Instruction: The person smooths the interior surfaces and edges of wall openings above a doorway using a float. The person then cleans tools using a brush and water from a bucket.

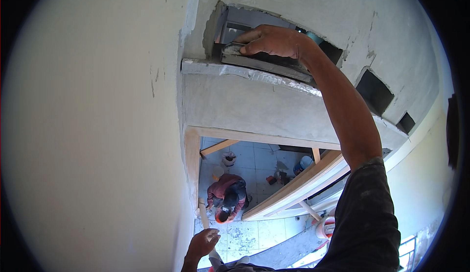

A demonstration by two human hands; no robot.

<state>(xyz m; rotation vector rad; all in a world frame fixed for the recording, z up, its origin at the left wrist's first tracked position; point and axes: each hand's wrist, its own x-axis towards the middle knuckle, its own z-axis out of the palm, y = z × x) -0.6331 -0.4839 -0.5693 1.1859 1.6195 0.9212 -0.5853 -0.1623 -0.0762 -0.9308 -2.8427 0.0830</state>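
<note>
My right hand [276, 41] is stretched up to an opening in the grey plastered wall [264, 100], its fingers wrapped round a plastering trowel [264, 65]. The trowel's flat blade lies along the ledge [205, 67] at the bottom of the opening. Rough, chipped plaster edges the opening, and white patches show on the ledge. Low in the picture, my left hand [203, 242] has its fingers curled together; whether anything is in them is hidden. Just above that hand a pale wooden piece [203, 213] shows, and I cannot tell if the two touch.
Far below, a person [227, 196] crouches over an orange bucket [223, 217] on the tiled floor [259, 233]. A wooden frame [274, 137] surrounds the doorway beneath the ledge. Smaller square holes [374, 93] lie to the right. A cream wall [98, 125] rises close on my left.
</note>
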